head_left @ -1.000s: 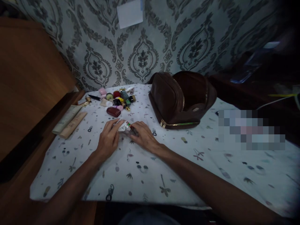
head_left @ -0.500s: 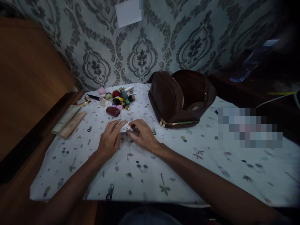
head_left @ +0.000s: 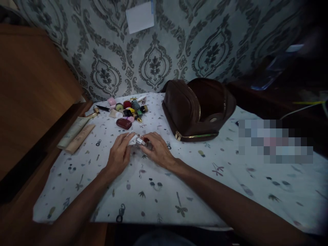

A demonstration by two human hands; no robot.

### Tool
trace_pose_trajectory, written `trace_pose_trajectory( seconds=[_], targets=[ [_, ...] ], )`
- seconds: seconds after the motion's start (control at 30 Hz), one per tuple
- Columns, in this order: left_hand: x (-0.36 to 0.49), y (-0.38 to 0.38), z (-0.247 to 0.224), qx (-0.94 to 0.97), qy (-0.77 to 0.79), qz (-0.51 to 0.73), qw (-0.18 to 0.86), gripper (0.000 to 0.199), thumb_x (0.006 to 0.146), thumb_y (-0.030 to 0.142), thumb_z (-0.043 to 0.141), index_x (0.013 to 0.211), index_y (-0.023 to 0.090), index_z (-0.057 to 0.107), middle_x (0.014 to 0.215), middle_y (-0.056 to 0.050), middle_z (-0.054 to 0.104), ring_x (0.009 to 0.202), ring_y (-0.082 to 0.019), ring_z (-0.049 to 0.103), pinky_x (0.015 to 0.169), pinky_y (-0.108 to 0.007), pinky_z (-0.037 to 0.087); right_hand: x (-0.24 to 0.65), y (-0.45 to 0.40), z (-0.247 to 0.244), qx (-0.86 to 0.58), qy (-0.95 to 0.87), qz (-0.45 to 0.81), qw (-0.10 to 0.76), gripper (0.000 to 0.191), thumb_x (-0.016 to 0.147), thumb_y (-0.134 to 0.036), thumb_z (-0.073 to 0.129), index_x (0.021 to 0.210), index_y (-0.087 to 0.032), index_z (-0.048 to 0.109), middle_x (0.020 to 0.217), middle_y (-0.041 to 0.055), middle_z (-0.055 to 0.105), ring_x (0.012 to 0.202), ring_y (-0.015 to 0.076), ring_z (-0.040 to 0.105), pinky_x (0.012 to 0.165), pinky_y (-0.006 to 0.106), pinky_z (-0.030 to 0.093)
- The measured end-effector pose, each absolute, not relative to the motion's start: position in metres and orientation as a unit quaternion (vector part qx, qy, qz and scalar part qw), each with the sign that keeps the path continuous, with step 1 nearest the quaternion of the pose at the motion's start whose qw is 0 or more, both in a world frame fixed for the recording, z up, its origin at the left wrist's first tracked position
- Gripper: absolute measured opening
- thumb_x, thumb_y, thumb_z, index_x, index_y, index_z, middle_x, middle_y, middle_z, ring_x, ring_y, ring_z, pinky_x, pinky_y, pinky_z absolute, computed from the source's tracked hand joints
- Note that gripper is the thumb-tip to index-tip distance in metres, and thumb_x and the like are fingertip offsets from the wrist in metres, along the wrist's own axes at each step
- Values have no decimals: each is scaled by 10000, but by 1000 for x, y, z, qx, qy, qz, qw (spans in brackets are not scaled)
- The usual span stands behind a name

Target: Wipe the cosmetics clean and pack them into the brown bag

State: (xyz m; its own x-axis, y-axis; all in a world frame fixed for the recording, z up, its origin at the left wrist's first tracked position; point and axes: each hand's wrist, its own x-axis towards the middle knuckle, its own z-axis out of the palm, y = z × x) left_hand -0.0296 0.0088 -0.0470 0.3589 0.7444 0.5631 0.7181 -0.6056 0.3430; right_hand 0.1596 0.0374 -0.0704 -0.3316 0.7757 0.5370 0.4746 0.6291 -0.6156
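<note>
Over the middle of the patterned tablecloth, my left hand (head_left: 120, 149) is closed on a crumpled white tissue or wipe (head_left: 132, 140). My right hand (head_left: 157, 147) pinches a small glass bottle (head_left: 141, 140) with a silvery part and reddish-brown contents; its exact kind is too small to make out. The tissue touches or nearly touches the bottle's left end. Just beyond my hands lies a dark red oval case (head_left: 124, 123). Behind it is a pile of small cosmetics, among them a green-lidded jar (head_left: 119, 107) and a pink item (head_left: 111, 101).
An open brown cosmetic bag (head_left: 179, 109) stands at the back right. Two tubes, one greenish (head_left: 73, 132) and one beige (head_left: 80, 139), lie at the left edge beside a wooden cabinet (head_left: 38, 85). A clear bottle (head_left: 274, 70) is at far right.
The small bottle has turned slightly in my right fingers, showing more of its silvery part. The tissue has shifted in my left hand. The view has tilted a little.
</note>
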Motion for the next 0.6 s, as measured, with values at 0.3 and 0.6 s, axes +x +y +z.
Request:
trace_pose_trajectory(
  seconds=[0.3, 0.6],
  targets=[
    [-26, 8, -47, 848, 404, 341, -40, 515, 912, 63, 395, 1396, 222, 471, 1302, -134, 540, 1228, -253, 505, 1021, -437, 467, 158, 42, -77, -421, -812, 172, 366, 245, 805, -201, 671, 1034, -186, 586, 969, 69, 646, 911, 240, 549, 813, 372, 422],
    [-32, 11, -49, 812, 457, 362, 31, 465, 947, 143, 378, 1390, 225, 495, 1276, -119, 557, 1194, -243, 541, 1016, -433, 481, 159, 41, -76, -404, -809, 170, 392, 155, 846, -221, 633, 990, -193, 583, 946, 66, 638, 902, 238, 556, 828, 378, 427]
  ],
)
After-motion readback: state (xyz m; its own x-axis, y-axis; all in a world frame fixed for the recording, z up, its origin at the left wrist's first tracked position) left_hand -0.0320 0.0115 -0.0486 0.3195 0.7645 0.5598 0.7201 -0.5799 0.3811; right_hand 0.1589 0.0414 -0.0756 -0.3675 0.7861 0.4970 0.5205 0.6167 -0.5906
